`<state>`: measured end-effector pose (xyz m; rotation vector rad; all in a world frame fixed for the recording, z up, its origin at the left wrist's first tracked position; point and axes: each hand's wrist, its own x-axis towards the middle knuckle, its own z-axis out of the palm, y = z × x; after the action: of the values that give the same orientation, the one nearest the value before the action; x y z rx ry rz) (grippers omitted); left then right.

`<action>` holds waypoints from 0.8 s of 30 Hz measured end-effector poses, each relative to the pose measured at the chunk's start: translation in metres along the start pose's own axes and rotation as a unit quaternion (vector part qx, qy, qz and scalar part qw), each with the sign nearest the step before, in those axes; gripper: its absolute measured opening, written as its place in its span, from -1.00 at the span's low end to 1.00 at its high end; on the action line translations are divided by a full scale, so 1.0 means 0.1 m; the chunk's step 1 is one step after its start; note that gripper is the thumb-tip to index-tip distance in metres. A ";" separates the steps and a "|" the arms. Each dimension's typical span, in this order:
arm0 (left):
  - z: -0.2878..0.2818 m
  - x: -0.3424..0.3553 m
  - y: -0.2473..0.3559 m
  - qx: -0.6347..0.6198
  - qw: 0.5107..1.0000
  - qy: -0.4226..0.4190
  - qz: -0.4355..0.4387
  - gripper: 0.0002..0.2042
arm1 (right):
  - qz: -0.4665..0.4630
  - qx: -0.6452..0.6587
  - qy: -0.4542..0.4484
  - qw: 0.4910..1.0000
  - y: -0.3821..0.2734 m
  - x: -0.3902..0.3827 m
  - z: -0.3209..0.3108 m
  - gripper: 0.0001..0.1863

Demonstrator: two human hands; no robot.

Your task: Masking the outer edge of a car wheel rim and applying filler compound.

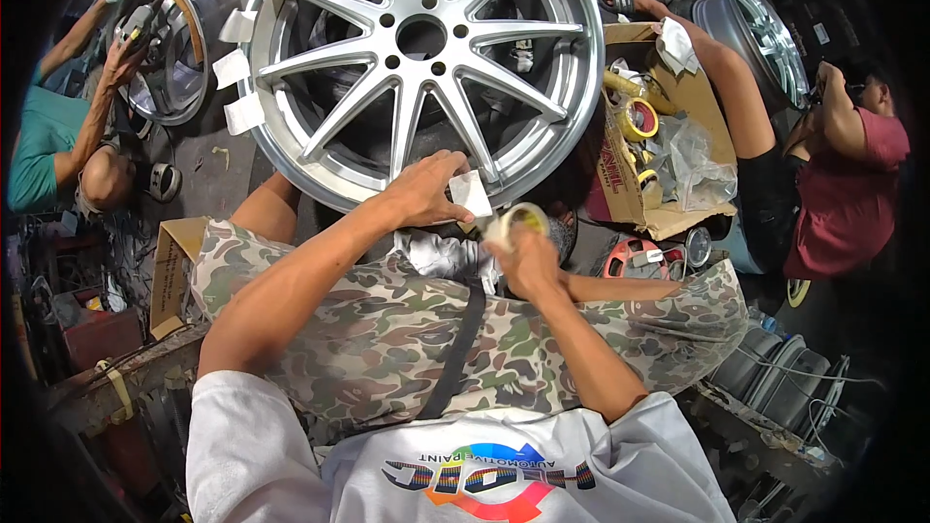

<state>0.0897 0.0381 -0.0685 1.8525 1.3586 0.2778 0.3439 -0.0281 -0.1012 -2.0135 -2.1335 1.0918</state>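
Observation:
A large silver multi-spoke car wheel (423,87) lies face up in front of me. White tape tabs (244,113) stick out from its left edge. My left hand (426,189) is at the near lip, fingers curled and thumb below them, closed at a white piece of masking tape (471,194); its fingertips are partly hidden. Just to its right, my right hand (531,257) grips a roll of masking tape (523,220), slightly blurred. The roll is close to the tape piece, beneath the rim edge. Camouflage cloth covers my lap under both forearms.
An open cardboard box (664,218) with tape rolls and plastic stands at right, a red reel-like object (632,257) below it. At left, a person in green works on another wheel (184,39). A person in dark red sits at right near a wheel (760,44).

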 end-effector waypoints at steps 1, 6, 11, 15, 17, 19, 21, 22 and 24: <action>0.00 0.00 0.03 -0.002 1.000 0.006 0.006 -0.31 | 0.002 -0.044 0.080 0.996 0.21 0.08 0.04 -0.51; -0.08 -0.02 0.04 0.026 0.999 0.026 0.009 -0.34 | 0.044 -0.179 0.083 0.979 0.86 0.24 0.02 -0.47; -0.56 -0.03 0.17 -0.072 0.989 0.132 -0.005 -0.75 | -0.018 -0.144 0.099 0.985 0.45 -0.01 0.02 -0.46; -1.80 -0.04 -0.10 -0.021 0.919 0.393 -0.022 -0.68 | 0.019 -0.088 -0.004 0.996 0.44 -0.07 0.01 -0.43; -2.59 -0.11 -0.54 0.078 0.872 0.471 -0.104 -0.50 | 0.012 -0.081 -0.006 0.997 0.37 -0.09 -0.04 -0.44; -3.13 -0.18 -0.88 0.117 0.833 0.510 -0.180 -0.37 | 0.002 -0.055 -0.013 0.998 0.29 -0.13 -0.13 -0.44; -3.39 -0.15 -1.00 0.085 0.837 0.493 -0.222 -0.31 | 0.005 -0.054 -0.013 0.998 0.24 -0.17 -0.18 -0.44; -3.46 -0.13 -1.05 0.089 0.838 0.487 -0.231 -0.31 | 0.005 -0.050 -0.019 0.999 0.20 -0.19 -0.19 -0.43; -3.54 -0.10 -1.32 0.140 0.845 0.433 -0.281 -0.15 | -0.006 -0.046 -0.032 0.998 0.05 -0.24 -0.24 -0.49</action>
<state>-0.2167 0.2097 0.0722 1.4658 2.6109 0.6822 0.3631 -0.0383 -0.0749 -2.0273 -2.2634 1.0916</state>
